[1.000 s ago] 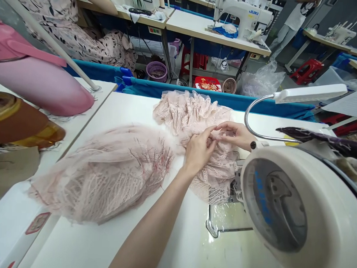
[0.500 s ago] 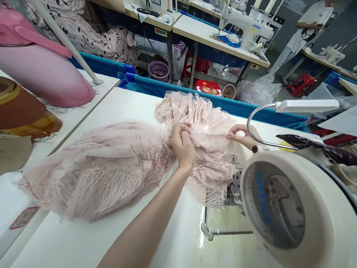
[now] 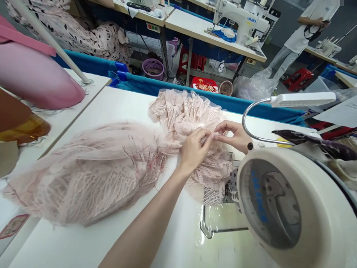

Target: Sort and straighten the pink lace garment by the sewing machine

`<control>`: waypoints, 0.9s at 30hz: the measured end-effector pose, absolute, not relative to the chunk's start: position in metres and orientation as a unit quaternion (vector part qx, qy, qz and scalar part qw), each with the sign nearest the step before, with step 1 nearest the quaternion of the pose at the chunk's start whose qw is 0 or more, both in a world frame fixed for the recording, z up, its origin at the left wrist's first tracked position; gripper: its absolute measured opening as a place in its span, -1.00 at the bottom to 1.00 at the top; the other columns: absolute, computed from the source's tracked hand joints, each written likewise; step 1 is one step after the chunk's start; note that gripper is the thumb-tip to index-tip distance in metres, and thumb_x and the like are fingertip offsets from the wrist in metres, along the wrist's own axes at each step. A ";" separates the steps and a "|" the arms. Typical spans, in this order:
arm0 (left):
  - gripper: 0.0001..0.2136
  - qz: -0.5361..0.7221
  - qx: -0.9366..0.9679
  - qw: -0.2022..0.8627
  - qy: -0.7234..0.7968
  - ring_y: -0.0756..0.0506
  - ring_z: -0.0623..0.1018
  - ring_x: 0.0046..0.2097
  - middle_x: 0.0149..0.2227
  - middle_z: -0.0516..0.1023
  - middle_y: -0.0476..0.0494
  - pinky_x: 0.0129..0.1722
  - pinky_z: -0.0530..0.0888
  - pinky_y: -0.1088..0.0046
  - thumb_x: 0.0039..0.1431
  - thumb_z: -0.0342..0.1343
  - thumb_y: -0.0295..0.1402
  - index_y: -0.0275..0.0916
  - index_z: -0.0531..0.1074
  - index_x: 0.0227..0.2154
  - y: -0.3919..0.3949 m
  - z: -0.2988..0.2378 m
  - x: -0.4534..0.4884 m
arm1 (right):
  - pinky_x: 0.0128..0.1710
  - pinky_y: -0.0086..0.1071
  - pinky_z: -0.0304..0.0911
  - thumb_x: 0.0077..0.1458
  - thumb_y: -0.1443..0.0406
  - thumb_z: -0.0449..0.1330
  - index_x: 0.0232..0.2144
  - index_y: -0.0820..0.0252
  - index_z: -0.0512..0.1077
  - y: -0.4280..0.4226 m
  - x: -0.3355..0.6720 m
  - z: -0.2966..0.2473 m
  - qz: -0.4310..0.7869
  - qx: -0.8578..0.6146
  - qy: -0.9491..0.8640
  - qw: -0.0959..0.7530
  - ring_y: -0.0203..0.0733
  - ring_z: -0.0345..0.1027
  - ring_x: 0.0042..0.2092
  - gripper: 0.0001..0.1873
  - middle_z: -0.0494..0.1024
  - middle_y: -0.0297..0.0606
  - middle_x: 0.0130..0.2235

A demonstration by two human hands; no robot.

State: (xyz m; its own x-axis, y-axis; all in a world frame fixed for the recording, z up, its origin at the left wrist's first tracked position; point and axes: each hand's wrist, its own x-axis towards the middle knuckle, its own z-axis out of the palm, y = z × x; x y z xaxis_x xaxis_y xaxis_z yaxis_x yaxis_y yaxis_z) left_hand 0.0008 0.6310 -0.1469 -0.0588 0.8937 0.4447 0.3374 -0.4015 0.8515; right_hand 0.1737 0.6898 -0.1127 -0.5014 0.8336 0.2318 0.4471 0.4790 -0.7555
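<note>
From the head camera, the left hand (image 3: 194, 149) and the right hand (image 3: 233, 135) are meeting over a pale pink lace garment (image 3: 193, 126), fingertips nearly touching, each pinching a small fold of the same fabric between thumb and fingers; both hands are closed to a pinch rather than a fist. The lace is lying bunched on the white sewing table (image 3: 123, 104), just left of the sewing machine (image 3: 293, 208), and its lower edge is hanging toward the needle area, which the machine's round end is hiding.

Joined to the lace, a big fringed tulle panel (image 3: 89, 174) is spreading left across the table, its far corner reaching the table's left edge.

As a judgement, the work is sitting at an aligning stage: layers are being matched by hand, and I cannot tell whether any seam is already stitched, since nothing is visibly under the presser foot.

For room, the near stretch of table in front of the forearm is giving space to slide the cloth. The gooseneck lamp (image 3: 299, 100) is arching just beside the right hand, so lifting there is tight. The blue fabric trough (image 3: 255, 105) is bordering the table's back edge, close behind the lace.
</note>
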 end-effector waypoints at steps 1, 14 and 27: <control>-0.87 0.552 0.628 0.265 0.480 -0.09 0.51 -0.24 -0.33 0.55 -0.06 -0.21 0.36 0.41 0.26 0.10 -0.32 -0.21 0.48 -0.38 0.632 -0.147 0.000 | -0.19 -0.40 0.31 -0.04 -0.08 0.33 -0.29 0.20 0.46 0.691 0.175 -0.113 0.334 -0.392 -0.799 0.309 -0.35 0.30 -0.29 -0.52 0.51 -0.28 -0.31; -0.86 0.656 0.476 0.424 0.403 0.05 0.37 -0.43 -0.44 0.45 0.01 -0.44 0.30 0.55 0.14 0.22 -0.26 -0.22 0.48 -0.37 0.641 -0.153 0.001 | -0.25 -0.52 0.31 -0.10 0.13 0.42 -0.25 0.14 0.44 0.693 0.167 -0.114 0.515 -0.351 -0.665 0.411 -0.40 0.39 -0.28 -0.62 0.51 -0.38 -0.36; -0.83 0.673 0.479 0.392 0.404 0.04 0.39 -0.40 -0.43 0.45 0.01 -0.40 0.31 0.53 0.14 0.25 -0.24 -0.21 0.43 -0.34 0.640 -0.151 0.002 | -0.32 -0.54 0.30 -0.10 0.16 0.42 -0.24 0.14 0.46 0.686 0.162 -0.110 0.488 -0.348 -0.668 0.441 -0.42 0.40 -0.32 -0.62 0.55 -0.39 -0.36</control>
